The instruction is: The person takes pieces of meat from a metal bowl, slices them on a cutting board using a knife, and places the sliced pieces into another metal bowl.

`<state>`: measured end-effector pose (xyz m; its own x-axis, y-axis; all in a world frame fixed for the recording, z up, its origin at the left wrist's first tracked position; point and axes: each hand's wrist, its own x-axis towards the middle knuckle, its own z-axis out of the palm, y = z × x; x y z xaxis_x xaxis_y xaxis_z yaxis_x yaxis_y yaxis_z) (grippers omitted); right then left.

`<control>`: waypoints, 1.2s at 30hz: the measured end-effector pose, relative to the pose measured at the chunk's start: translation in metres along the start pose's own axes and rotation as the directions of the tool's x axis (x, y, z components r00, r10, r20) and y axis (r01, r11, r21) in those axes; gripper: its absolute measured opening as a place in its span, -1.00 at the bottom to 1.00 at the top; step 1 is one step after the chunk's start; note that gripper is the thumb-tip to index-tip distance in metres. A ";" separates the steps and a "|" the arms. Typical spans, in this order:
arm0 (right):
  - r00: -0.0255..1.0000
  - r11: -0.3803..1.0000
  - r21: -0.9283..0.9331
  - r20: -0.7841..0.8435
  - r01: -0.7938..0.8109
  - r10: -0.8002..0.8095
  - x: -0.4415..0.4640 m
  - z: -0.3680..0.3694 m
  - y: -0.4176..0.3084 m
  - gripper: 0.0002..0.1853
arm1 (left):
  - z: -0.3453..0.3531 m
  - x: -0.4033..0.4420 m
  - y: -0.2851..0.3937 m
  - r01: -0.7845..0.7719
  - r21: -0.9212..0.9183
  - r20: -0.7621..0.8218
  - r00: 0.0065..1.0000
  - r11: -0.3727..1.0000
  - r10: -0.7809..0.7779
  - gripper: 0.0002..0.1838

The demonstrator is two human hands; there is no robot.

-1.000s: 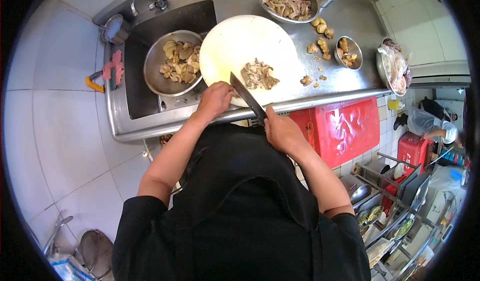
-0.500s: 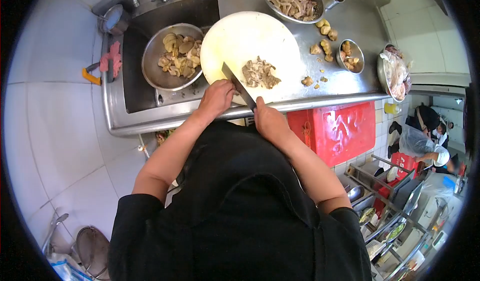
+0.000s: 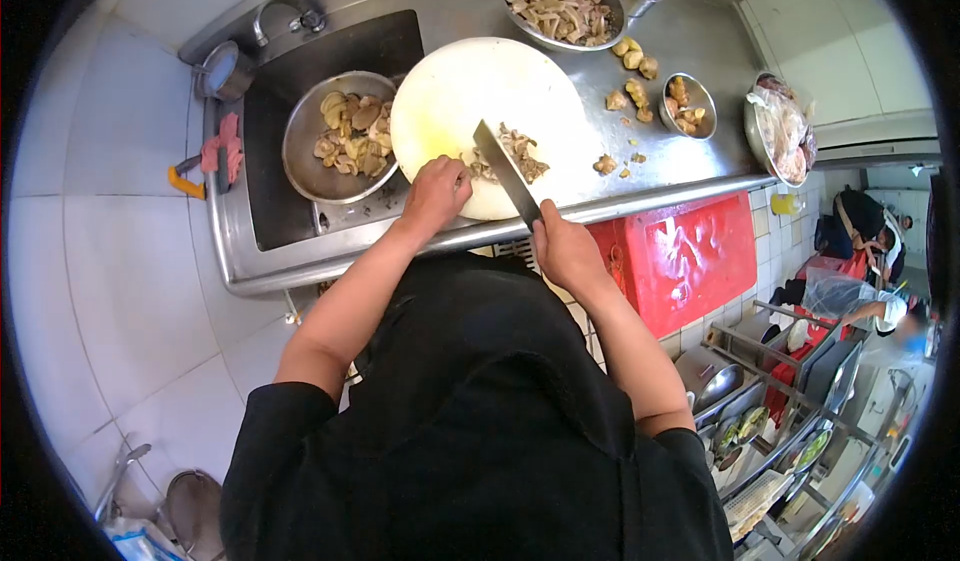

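Note:
My right hand [image 3: 568, 246] grips the handle of a cleaver [image 3: 506, 176], its blade slanting up and left over the round white cutting board [image 3: 480, 81]. Small grey-brown meat slices [image 3: 523, 149] lie on both sides of the blade. My left hand [image 3: 440, 189] rests at the board's near left edge, left of the blade, with its fingers curled in. Whatever those fingers hold, if anything, is hidden. Left of the board, a steel bowl [image 3: 300, 156] in the sink contains larger pale brown meat pieces [image 3: 355, 133].
Beyond the board stands a steel bowl of pale strips [image 3: 562, 6]. Ginger pieces [image 3: 636, 91] lie on the counter beside a small bowl [image 3: 713, 113]. A bowl with bagged meat [image 3: 790, 141] sits far right. Below is a red bin [image 3: 690, 266]. Other people [image 3: 860, 226] are at the right.
The cleaver has moved right with my right hand and now lies across the slices instead of left of them. My left hand stays near the board edge. The camera view has shifted slightly.

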<state>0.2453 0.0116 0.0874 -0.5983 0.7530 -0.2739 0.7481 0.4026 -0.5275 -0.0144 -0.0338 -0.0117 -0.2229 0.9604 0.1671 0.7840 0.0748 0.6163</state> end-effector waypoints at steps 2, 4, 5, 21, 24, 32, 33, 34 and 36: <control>1.000 1.000 -0.003 0.017 0.001 -0.001 -0.016 -0.006 -0.002 -0.81 | 0.001 0.000 -0.005 -0.067 -0.034 0.033 0.997 0.997 0.068 -0.86; 0.999 1.000 -0.004 0.037 0.002 -0.001 -0.025 -0.012 -0.003 -0.81 | 0.001 -0.002 -0.004 -0.078 -0.038 0.021 0.997 0.996 0.079 -0.86; 0.997 0.999 -0.031 0.068 -0.024 0.026 -0.029 -0.014 -0.003 -0.80 | 0.001 -0.004 -0.004 -0.088 -0.040 0.004 0.996 0.995 0.088 -0.87; 0.988 0.999 -0.020 0.145 -0.049 0.052 0.020 -0.016 -0.007 -0.78 | -0.006 -0.014 -0.016 -0.029 0.001 0.118 0.993 1.000 0.028 -0.91; 0.995 0.993 0.096 0.075 -0.071 0.064 0.000 -0.022 0.004 -0.71 | -0.016 -0.004 -0.008 0.208 -0.227 -0.056 0.972 0.951 -0.226 -0.83; 0.936 0.720 0.623 0.058 -0.306 0.347 -0.011 0.006 0.097 -0.70 | 0.053 0.049 0.017 0.069 0.024 -0.035 0.997 0.997 -0.068 -0.35; 0.909 0.571 0.733 0.160 -0.370 0.384 -0.011 0.003 0.087 -0.72 | 0.060 0.049 0.029 0.064 0.005 0.005 0.998 0.998 -0.064 -0.23; 0.903 0.567 0.726 0.179 -0.389 0.390 -0.010 -0.001 0.076 -0.71 | 0.065 0.049 0.039 0.061 -0.013 0.044 0.997 0.998 -0.060 -0.10; 0.959 0.674 0.697 0.070 -0.243 0.273 0.001 0.036 0.091 -0.69 | 0.070 0.050 0.064 0.045 -0.048 -0.004 0.999 0.998 -0.045 -0.09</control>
<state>0.3020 0.0303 0.0099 -0.3896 0.7960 -0.4633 0.4497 -0.2746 -0.8499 0.0651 0.0379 -0.0173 -0.2603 0.9550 0.1425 0.7447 0.1046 0.6592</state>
